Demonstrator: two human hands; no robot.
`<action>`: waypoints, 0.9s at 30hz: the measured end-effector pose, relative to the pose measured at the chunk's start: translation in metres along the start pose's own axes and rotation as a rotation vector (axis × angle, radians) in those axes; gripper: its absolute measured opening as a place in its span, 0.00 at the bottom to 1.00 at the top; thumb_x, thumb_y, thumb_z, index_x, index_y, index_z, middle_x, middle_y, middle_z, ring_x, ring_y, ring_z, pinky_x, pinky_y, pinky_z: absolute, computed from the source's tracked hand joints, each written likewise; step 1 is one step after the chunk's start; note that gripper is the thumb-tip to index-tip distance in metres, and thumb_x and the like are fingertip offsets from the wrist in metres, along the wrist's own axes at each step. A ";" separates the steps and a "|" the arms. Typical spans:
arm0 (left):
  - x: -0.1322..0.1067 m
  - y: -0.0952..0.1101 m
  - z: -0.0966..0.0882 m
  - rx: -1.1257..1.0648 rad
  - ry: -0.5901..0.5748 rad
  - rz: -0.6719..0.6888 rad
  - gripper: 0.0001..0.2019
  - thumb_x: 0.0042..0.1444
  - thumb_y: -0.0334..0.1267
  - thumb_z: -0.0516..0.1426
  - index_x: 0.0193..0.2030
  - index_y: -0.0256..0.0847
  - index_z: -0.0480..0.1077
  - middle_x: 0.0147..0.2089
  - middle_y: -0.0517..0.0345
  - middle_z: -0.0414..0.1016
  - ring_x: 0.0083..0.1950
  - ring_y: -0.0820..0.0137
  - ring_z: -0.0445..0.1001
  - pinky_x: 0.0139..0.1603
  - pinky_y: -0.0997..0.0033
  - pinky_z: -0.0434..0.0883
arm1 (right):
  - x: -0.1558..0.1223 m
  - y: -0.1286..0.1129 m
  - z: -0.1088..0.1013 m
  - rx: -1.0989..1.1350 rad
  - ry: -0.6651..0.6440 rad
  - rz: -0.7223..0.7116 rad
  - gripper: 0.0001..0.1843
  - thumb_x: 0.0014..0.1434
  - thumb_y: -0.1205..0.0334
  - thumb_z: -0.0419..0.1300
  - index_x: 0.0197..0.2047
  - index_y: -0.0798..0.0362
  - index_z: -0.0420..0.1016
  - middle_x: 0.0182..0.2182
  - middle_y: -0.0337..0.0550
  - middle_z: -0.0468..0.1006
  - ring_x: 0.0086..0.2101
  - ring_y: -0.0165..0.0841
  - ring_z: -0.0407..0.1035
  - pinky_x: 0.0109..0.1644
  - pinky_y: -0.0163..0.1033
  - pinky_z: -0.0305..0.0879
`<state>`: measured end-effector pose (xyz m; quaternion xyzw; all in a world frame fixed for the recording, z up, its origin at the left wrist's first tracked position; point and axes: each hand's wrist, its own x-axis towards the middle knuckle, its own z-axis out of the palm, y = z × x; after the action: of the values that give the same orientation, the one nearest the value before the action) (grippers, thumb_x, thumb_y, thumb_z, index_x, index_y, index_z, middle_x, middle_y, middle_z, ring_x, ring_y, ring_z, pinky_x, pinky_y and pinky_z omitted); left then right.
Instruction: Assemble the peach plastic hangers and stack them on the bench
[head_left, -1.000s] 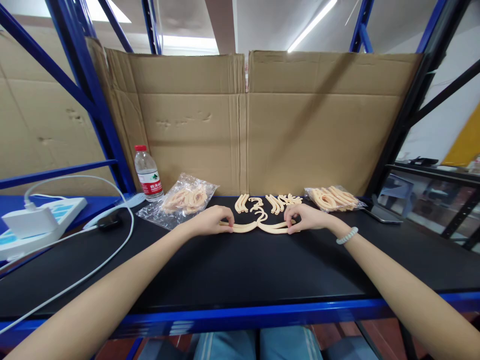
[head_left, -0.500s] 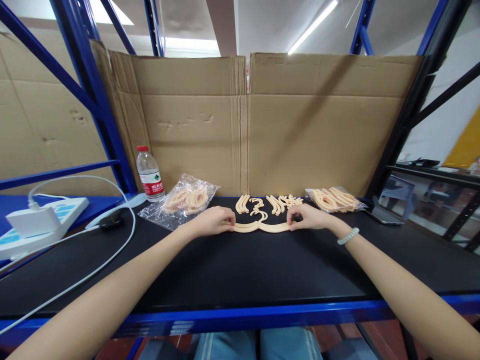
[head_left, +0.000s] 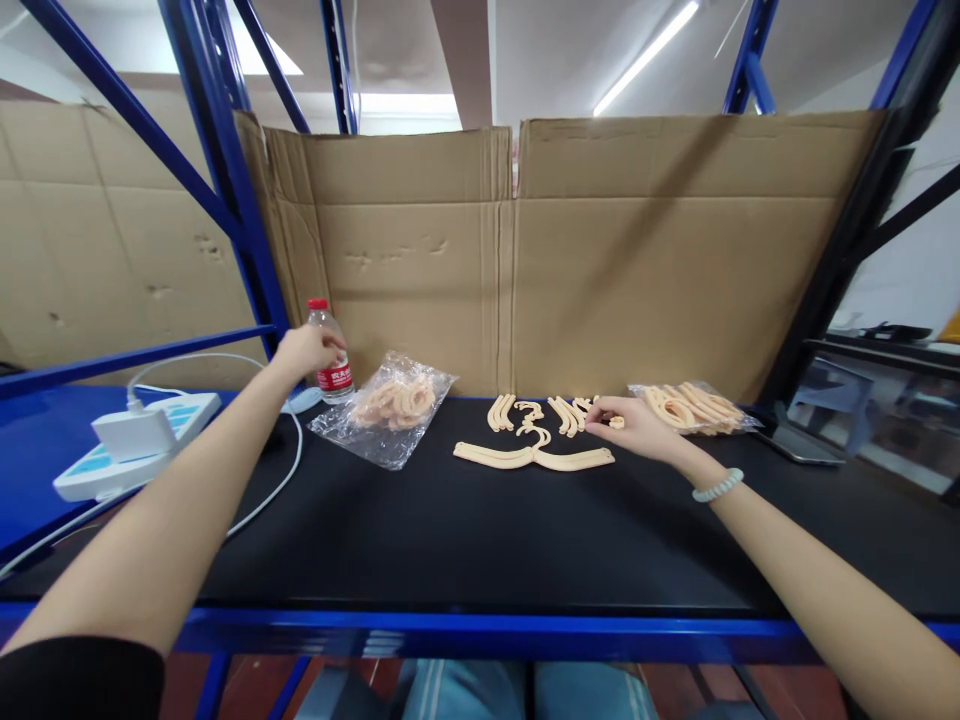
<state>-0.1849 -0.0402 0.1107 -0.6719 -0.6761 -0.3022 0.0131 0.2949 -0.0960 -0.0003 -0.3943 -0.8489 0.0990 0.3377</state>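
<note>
A cream-coloured clothes hanger [head_left: 495, 457], with two curved arms and a hook on top, lies on the black tabletop [head_left: 480, 540]. Just right of it, my right hand [head_left: 634, 425] is closed on a small cream piece [head_left: 616, 423] from the loose parts. My left hand [head_left: 304, 352] is in front of the water bottle [head_left: 335, 378], its fingers loosely bent and nothing visible in them; whether it touches the bottle is unclear. Behind the hanger lie curved strips [head_left: 500, 412], small hooks [head_left: 529, 410] and more strips [head_left: 566, 415], some hidden by my right hand.
A clear plastic bag [head_left: 394, 400] of cream parts lies left of the hanger, and another bag [head_left: 694, 405] lies to the right. A power strip [head_left: 187, 410] with a white charger and cable is at far left. Cardboard [head_left: 420, 270] stands along the back.
Both hands have let go of the hanger arms. My left hand has moved left and up to the bottle; my right hand has moved slightly right and picked up a small piece.
</note>
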 end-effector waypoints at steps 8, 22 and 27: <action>0.026 -0.047 0.063 0.341 -0.357 -0.070 0.15 0.62 0.40 0.56 0.53 0.37 0.67 0.53 0.50 0.70 0.49 0.63 0.73 0.47 0.57 0.73 | 0.000 -0.003 0.004 0.033 -0.049 0.022 0.10 0.58 0.57 0.56 0.30 0.53 0.72 0.29 0.42 0.77 0.31 0.34 0.71 0.37 0.39 0.65; 0.027 -0.046 0.076 0.562 -0.507 0.009 0.16 0.61 0.41 0.56 0.54 0.37 0.67 0.53 0.50 0.70 0.50 0.61 0.72 0.48 0.55 0.72 | 0.001 -0.003 0.003 0.014 -0.046 0.024 0.09 0.57 0.61 0.57 0.29 0.54 0.75 0.27 0.41 0.77 0.29 0.32 0.70 0.35 0.37 0.63; 0.020 -0.043 0.071 0.581 -0.530 0.036 0.16 0.61 0.41 0.56 0.54 0.37 0.67 0.53 0.50 0.70 0.50 0.61 0.72 0.48 0.56 0.72 | 0.000 -0.003 0.002 0.006 -0.058 0.021 0.09 0.58 0.60 0.57 0.29 0.54 0.75 0.27 0.41 0.78 0.29 0.32 0.70 0.36 0.36 0.64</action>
<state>-0.1983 0.0117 0.0445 -0.7067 -0.7015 0.0860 0.0330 0.2915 -0.0976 -0.0004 -0.3993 -0.8538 0.1162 0.3132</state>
